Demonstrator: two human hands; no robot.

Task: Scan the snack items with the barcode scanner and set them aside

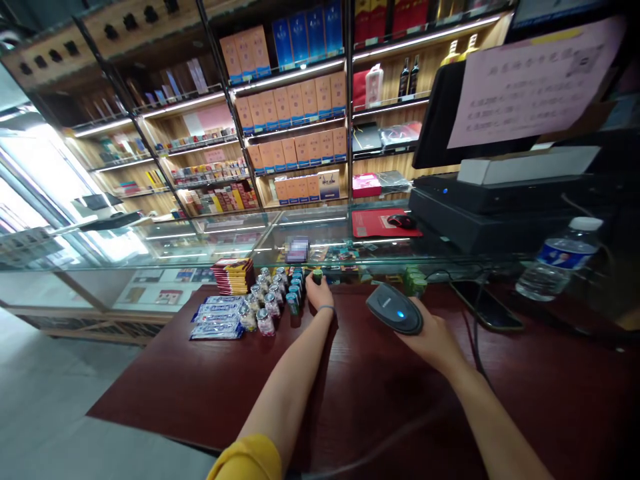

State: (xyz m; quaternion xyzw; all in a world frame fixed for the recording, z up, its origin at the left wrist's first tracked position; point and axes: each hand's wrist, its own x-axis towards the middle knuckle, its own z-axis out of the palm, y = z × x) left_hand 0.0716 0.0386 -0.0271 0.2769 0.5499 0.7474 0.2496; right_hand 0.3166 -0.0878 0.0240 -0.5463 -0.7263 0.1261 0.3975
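Note:
My left hand [320,297] is closed around a small green-topped container [317,275] at the back of the dark red table [360,373]. My right hand [434,337] grips a dark grey barcode scanner [393,309] with a lit blue light, held above the table. Just left of my left hand runs a row of small dark teal containers [293,301]. Beside them stand rows of small clear jars [265,321] with silvery lids. Farther left lie long blue-and-white packets [219,319] and a stack of red and gold packets [234,276].
Green containers [415,281] stand behind the scanner. A phone [485,305], cables and a water bottle [560,260] are on the right. A glass counter [220,235] borders the table's back, bearing a mouse [401,221] on a red mat. A monitor [440,120] rises at right.

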